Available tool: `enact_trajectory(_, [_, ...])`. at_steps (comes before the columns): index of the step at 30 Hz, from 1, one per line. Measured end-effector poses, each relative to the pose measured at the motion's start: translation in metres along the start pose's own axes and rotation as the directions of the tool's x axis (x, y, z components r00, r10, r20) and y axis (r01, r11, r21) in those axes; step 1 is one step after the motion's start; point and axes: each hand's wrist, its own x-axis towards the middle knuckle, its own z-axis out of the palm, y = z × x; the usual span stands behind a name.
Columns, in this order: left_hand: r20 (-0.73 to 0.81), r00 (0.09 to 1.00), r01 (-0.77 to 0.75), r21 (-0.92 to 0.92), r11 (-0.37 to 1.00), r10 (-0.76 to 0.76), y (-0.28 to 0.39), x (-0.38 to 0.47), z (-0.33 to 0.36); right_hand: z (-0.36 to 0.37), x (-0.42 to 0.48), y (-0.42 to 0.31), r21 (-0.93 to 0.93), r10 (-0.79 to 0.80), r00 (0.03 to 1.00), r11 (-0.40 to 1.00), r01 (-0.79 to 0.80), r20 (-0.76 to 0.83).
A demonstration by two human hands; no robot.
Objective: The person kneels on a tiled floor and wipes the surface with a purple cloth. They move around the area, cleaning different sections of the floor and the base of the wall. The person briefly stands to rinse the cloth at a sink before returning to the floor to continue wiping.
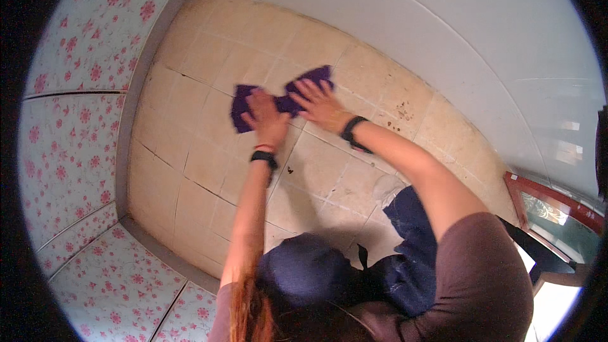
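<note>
A dark purple cloth (243, 113) lies spread on the beige tiled floor (237, 64), bunched narrow between its two wider ends. On its left part rests my left hand (267, 118), pressed flat with the fingers apart. My right hand (319, 102) lies on the right part, its fingers spread too. Neither hand is closed round the cloth. Black bands circle both wrists.
Flower-patterned panels (71, 152) with a grey base strip stand at the left and lower left. A pale wall (427, 28) curves along the top and right. Brown specks (403, 111) dot the floor. A red-framed glass piece (546, 209) stands at the right.
</note>
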Motion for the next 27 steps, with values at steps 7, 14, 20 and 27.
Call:
enact_trajectory(7, [0.125, 0.816, 0.568, -0.002, 0.823, -0.564, -0.082, 0.006, -0.032, 0.001, 0.119, -0.005, 0.087, -0.135, 0.991, 0.987, 0.134, -0.003])
enact_trajectory(14, [0.241, 0.968, 0.065, 0.041, 0.997, -0.073, -0.068, -0.017, -0.015, -0.026, 0.175, 0.077, -0.139, -0.228, 0.956, 0.957, 0.255, 0.185])
enact_trajectory(20, [0.142, 0.946, 0.264, 0.182, 0.947, -0.291, -0.076, 0.028, 0.015, -0.036, 0.186, 0.103, -0.223, -0.261, 0.962, 0.936, 0.272, 0.079])
enact_trajectory(27, [0.150, 0.845, 0.518, 0.008, 0.855, -0.513, 0.054, 0.015, 0.035, 0.012, 0.119, 0.169, -0.251, -0.274, 0.955, 0.922, 0.294, 0.113])
